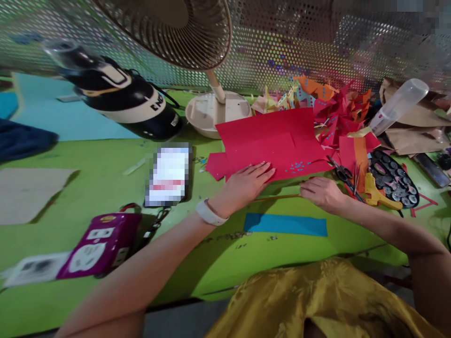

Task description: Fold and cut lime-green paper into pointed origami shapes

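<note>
My left hand (246,183) lies flat with its fingers stretched out on the lower edge of a large red paper sheet (264,129). Tiny blue bits (298,166) are scattered on the sheet beside my fingertips. My right hand (322,193) is closed in a pinch just below the sheet's lower right edge. At its fingertips is the end of a thin orange stick or strip (278,197), which runs left toward my other hand; its exact kind is unclear. Nearer to me, a blue paper strip (287,224) lies on the green table (211,263).
Scissors (341,172), a yellow glue gun (378,192) and a black palette (398,180) lie at right. Colourful paper scraps (338,108) pile up behind. A fan (218,112), a black bottle (134,98), a phone (171,176) and a purple pouch (105,239) stand or lie leftward.
</note>
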